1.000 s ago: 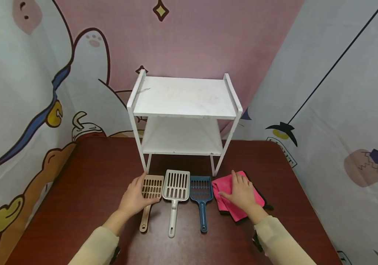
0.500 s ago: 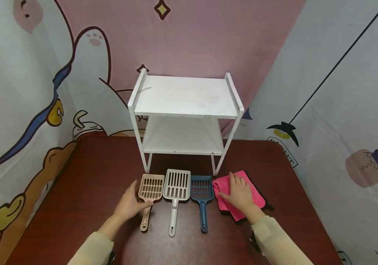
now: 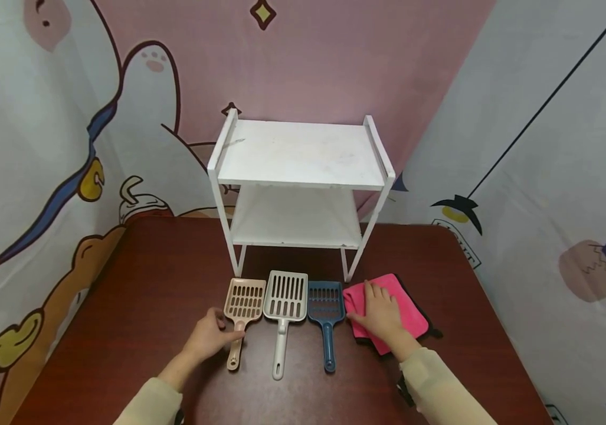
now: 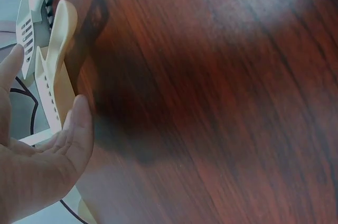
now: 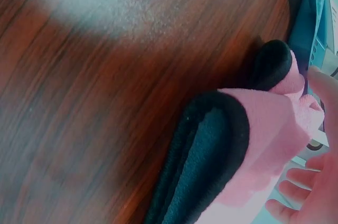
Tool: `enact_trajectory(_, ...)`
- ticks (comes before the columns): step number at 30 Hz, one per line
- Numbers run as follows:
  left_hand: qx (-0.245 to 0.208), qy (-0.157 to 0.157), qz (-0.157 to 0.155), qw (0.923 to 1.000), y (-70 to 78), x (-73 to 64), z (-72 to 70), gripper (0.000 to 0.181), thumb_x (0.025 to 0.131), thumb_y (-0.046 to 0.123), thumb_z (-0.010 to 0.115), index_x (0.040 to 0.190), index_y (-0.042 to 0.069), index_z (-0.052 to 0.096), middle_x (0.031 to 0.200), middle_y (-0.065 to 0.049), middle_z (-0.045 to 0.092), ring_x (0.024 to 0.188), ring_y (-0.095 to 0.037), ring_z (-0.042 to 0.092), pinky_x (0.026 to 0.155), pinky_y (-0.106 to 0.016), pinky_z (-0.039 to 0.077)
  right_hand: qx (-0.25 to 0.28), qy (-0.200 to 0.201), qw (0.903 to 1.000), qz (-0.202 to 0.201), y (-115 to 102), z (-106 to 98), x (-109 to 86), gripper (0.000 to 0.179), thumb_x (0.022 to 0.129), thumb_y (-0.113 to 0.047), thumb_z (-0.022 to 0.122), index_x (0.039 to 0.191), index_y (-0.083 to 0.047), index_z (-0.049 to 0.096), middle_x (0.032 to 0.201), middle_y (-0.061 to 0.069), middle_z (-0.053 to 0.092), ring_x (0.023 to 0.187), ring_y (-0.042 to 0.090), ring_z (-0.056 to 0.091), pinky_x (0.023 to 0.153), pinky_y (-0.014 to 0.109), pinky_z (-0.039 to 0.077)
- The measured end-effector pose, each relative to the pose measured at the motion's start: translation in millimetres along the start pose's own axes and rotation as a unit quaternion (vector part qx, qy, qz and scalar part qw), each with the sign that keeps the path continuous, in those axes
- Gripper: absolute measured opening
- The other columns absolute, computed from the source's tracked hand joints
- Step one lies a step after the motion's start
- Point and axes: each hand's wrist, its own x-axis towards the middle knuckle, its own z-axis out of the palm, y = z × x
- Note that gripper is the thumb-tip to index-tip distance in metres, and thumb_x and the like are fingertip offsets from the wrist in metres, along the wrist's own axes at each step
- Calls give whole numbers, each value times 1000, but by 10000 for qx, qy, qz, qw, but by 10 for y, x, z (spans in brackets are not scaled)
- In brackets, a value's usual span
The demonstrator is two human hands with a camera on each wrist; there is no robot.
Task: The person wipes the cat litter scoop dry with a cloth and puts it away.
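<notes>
In the head view three litter scoops lie side by side on the table, handles toward me: a beige scoop [image 3: 245,299], a white scoop [image 3: 285,297] and a blue scoop [image 3: 326,301]. My left hand [image 3: 208,339] is at the left of the beige scoop, its thumb reaching over the handle. The left wrist view shows thumb and fingers spread apart, with the beige scoop [image 4: 62,34] beyond them and no grip around it. My right hand [image 3: 381,316] lies over a folded pink cloth [image 3: 408,310] with black edging, fingers loosely extended; whether it presses is unclear.
Behind the scoops a white two-tier shelf [image 3: 303,153] stands on the dark red-brown table [image 3: 175,254]. Its front legs come down close to the scoop heads. A patterned cloth backdrop [image 3: 324,59] rises behind the table and along its sides.
My left hand has drawn back from the head of the beige scoop toward its handle, and its fingers have bent more. My right hand stays over the pink cloth.
</notes>
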Motion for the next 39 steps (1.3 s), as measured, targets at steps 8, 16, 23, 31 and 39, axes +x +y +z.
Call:
enact_trajectory(8, 352, -174, -184, 9991, 14, -65, 57, 53, 68, 34, 80, 95, -1, 52, 73, -5, 58, 63, -15, 51, 58, -28, 41, -18, -61, 10000, -6, -41, 72, -14, 85, 75, -49, 71, 133, 7, 42, 127, 25, 51, 115, 40, 48, 92, 55, 42)
enact_trajectory(16, 744, -418, -6, 9964, 21, -96, 58, 27, 75, 28, 74, 77, 7, 56, 64, 1, 54, 57, -12, 47, 51, -26, 36, -43, 129, 9997, -178, -41, 84, -2, 55, 79, -23, 71, 122, 5, 54, 116, 21, 61, 108, 36, 56, 85, 52, 47)
enact_trajectory(23, 312, -410, 77, 9986, 2, -133, 47, 16, 81, 16, 66, 79, 5, 55, 58, 0, 50, 51, -11, 47, 48, -25, 37, 863, 407, 9954, -24, 76, 5, 35, 34, 77, 1, 63, 110, 2, 60, 85, 18, 65, 64, 24, 58, 51, 37, 46)
enact_trajectory(31, -798, -736, 128, 9940, -61, -156, -1, 10, 89, 9, 56, 88, 0, 50, 52, 0, 46, 40, -9, 41, 41, -22, 36, 2621, -76, 9649, 162, 363, -155, 62, 52, 79, 7, 49, 130, 11, 45, 70, 11, 54, 49, 9, 38, 47, 22, 34)
enact_trajectory(39, -1645, -853, 281, 9823, -150, -139, -110, 19, 94, 12, 53, 99, -7, 50, 68, -8, 54, 45, -8, 42, 39, -21, 37, 3444, -366, 9367, 516, 606, -394, 55, 49, 83, 3, 50, 131, 8, 45, 60, -1, 40, 46, 4, 36, 46, 20, 34)
